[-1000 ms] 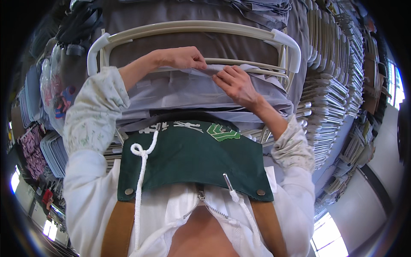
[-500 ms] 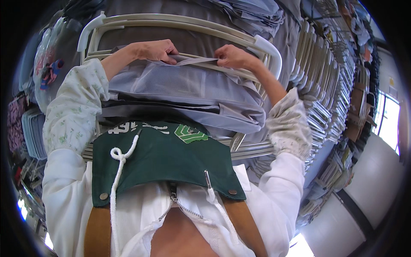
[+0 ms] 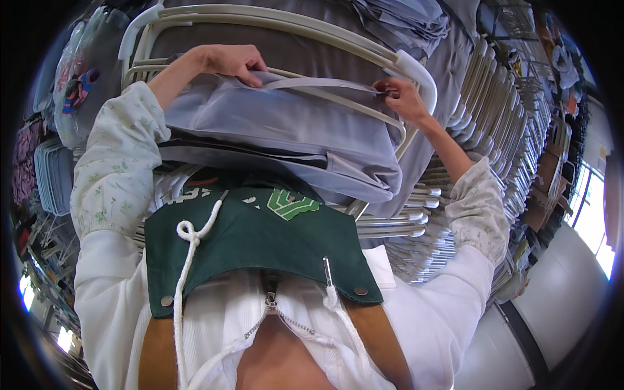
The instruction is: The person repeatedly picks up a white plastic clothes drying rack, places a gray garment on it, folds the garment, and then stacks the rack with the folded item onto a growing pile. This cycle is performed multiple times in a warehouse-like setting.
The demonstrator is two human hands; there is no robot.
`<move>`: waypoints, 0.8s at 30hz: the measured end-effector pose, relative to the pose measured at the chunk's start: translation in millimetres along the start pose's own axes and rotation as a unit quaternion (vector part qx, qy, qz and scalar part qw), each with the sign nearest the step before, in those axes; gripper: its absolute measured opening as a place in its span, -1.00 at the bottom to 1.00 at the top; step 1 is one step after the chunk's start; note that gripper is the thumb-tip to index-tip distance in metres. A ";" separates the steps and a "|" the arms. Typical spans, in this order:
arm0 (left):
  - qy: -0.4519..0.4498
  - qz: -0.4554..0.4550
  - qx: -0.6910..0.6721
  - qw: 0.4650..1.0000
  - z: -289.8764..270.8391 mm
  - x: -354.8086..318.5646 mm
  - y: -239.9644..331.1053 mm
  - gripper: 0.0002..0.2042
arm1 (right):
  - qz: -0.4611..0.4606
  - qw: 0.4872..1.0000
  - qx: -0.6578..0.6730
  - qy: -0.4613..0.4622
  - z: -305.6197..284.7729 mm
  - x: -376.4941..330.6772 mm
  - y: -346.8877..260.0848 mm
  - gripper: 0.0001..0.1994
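Note:
A grey fabric piece with a mesh-like panel lies over a cream metal tube frame in front of me. Along its far edge runs a narrow light-grey strip. My left hand pinches the fabric edge at the strip's left end, thumb on top. Farther right, my right hand grips the strip's other end between thumb and fingers, close to the frame's white corner piece. The strip stretches between both hands in a shallow arc. A dark gap shows in the folded fabric nearer my green apron.
Many stacked cream metal frames stand at the right. More grey cloth is heaped at the far right. Plastic-wrapped material hangs at the left, above a stack of pale frames. Frame tubes lie beneath the fabric.
My right hand has moved right, away from the left hand, drawing the strip out longer between them. The left hand keeps its pinch on the fabric edge.

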State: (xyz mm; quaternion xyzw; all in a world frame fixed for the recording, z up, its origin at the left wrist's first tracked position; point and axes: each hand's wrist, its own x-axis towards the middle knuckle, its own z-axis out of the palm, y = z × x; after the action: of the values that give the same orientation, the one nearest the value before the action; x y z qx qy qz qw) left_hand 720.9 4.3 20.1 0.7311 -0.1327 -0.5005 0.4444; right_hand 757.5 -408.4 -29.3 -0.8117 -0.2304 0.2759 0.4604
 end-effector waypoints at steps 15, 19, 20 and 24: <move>-0.059 0.030 0.144 0.987 76.3 117.4 103.6 -0.70 | -0.279 0.852 -0.429 0.115 31.2 -95.1 -49.8 -0.75; -0.056 -0.017 0.075 0.995 78.4 120.0 97.5 -0.69 | -0.137 0.956 -0.216 0.143 5.4 -82.8 -36.0 -0.76; -0.052 -0.032 0.049 0.997 81.9 117.4 98.5 -0.68 | -0.092 0.978 -0.148 0.110 -3.8 -76.9 -33.8 -0.75; -0.050 -0.028 0.037 0.998 80.2 116.5 97.5 -0.65 | 0.013 0.982 0.042 -0.182 -31.5 -46.6 -7.2 -0.77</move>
State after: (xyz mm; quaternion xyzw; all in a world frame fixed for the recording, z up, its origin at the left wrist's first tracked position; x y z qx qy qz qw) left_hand 731.2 -167.1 16.6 0.7246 -0.1530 -0.5432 0.3956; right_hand 742.8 -453.8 1.3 -0.7311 -0.2877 0.4345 0.4404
